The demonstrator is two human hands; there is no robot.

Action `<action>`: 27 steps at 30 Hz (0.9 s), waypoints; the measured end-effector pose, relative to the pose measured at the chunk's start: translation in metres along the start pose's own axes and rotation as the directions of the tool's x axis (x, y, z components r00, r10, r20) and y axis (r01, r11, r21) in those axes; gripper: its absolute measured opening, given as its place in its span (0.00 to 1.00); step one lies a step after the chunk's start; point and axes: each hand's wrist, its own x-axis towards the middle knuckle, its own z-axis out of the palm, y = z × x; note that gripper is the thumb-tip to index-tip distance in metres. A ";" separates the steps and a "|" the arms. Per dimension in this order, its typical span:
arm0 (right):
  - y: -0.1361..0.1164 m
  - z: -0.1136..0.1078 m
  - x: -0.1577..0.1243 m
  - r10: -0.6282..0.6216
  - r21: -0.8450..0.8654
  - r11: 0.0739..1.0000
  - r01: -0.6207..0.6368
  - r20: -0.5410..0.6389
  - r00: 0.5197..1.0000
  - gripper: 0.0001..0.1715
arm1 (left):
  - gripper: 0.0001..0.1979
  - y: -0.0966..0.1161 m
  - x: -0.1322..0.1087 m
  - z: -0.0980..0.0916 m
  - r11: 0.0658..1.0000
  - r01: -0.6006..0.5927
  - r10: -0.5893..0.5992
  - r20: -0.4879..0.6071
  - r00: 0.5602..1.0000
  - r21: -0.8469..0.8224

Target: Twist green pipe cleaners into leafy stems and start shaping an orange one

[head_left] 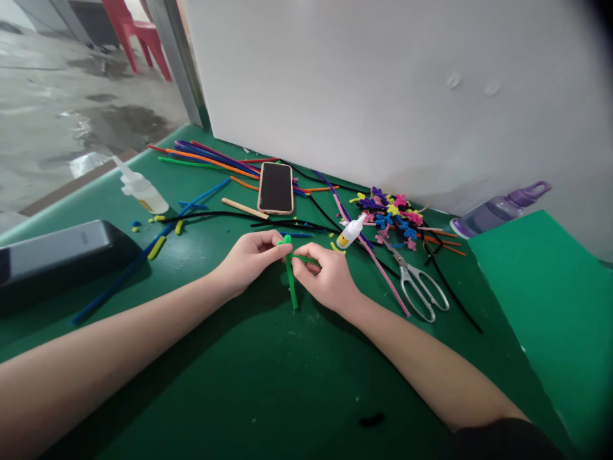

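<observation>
Between my two hands is a green pipe cleaner (292, 284), bent and curled at its top, with one end hanging down toward the table. My left hand (249, 259) pinches it near the curled top. The fingers of my right hand (328, 275) are closed on another length of the green pipe cleaner that points to the right. Just beyond my right hand a small glue bottle (351, 231) with a white nozzle lies tilted. To the right are scissors (416, 281) with silver handles, beside a pile of colourful pipe-cleaner flowers (390, 214).
A phone (276, 187) lies behind my hands, near loose pipe cleaners (211, 156) and a wooden stick (246, 208). At left are a larger glue bottle (143, 191) and a dark box-shaped device (67, 259). A purple water bottle (500, 207) and green sheet (555, 294) are at right.
</observation>
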 end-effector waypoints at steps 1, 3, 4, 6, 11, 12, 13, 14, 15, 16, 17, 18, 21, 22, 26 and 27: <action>0.001 0.000 0.001 -0.013 -0.010 1.000 0.013 -0.002 1.000 0.10 | 0.11 0.000 0.000 0.000 1.000 0.003 -0.003 -0.003 1.000 -0.001; 0.005 0.000 0.002 -0.059 -0.054 0.997 0.058 -0.013 0.998 0.10 | 0.11 -0.001 0.001 -0.001 1.000 0.015 -0.015 -0.004 1.000 -0.002; 0.007 0.000 0.002 -0.085 -0.074 0.994 0.084 -0.019 0.996 0.10 | 0.11 -0.002 0.001 -0.002 1.000 0.022 -0.022 -0.005 1.000 -0.010; 0.011 0.001 0.003 -0.136 -0.097 0.986 0.132 -0.038 0.990 0.10 | 0.11 -0.003 0.001 -0.003 0.999 0.037 -0.037 -0.002 0.999 -0.037; 0.018 0.001 0.006 -0.220 -0.108 0.972 0.211 -0.083 0.972 0.08 | 0.10 -0.004 0.003 -0.005 0.996 0.063 -0.062 0.023 0.998 -0.065; 0.019 0.000 0.006 -0.231 -0.117 0.969 0.219 -0.096 0.968 0.09 | 0.11 -0.004 0.003 -0.005 0.996 0.066 -0.065 0.021 0.998 -0.060; 0.019 0.000 0.006 -0.241 -0.125 0.966 0.227 -0.111 0.964 0.09 | 0.11 -0.003 0.003 -0.005 0.997 0.067 -0.067 0.019 0.998 -0.046; 0.019 0.000 0.006 -0.250 -0.131 0.963 0.234 -0.125 0.960 0.09 | 0.11 -0.003 0.004 -0.006 0.997 0.068 -0.068 0.021 0.997 -0.023; 0.019 0.001 0.006 -0.258 -0.134 0.961 0.240 -0.137 0.956 0.09 | 0.11 -0.002 0.004 -0.006 0.998 0.069 -0.069 0.029 0.997 0.010; 0.019 0.001 0.006 -0.263 -0.137 0.960 0.244 -0.146 0.954 0.09 | 0.11 -0.001 0.004 -0.006 0.997 0.066 -0.068 0.040 0.997 0.048; 0.020 0.001 0.006 -0.266 -0.139 0.959 0.246 -0.149 0.952 0.09 | 0.12 0.000 0.004 -0.006 0.994 0.064 -0.069 0.056 0.996 0.084; 0.020 0.002 0.006 -0.268 -0.145 0.958 0.248 -0.148 0.952 0.09 | 0.12 0.002 0.004 -0.006 0.991 0.065 -0.075 0.079 0.994 0.116; 0.021 0.003 0.005 -0.275 -0.172 0.952 0.251 -0.128 0.953 0.09 | 0.12 0.007 0.003 -0.006 0.982 0.078 -0.103 0.143 0.984 0.171; 0.021 0.003 0.005 -0.276 -0.178 0.951 0.252 -0.122 0.953 0.09 | 0.12 0.008 0.003 -0.005 0.981 0.081 -0.109 0.158 0.981 0.178; 0.021 0.004 0.005 -0.271 -0.174 0.953 0.247 -0.130 0.954 0.09 | 0.13 0.010 0.002 -0.004 0.983 0.077 -0.108 0.190 0.976 0.164; 0.020 0.004 0.005 -0.267 -0.168 0.955 0.243 -0.138 0.954 0.09 | 0.13 0.009 0.002 -0.004 0.985 0.077 -0.107 0.191 0.976 0.155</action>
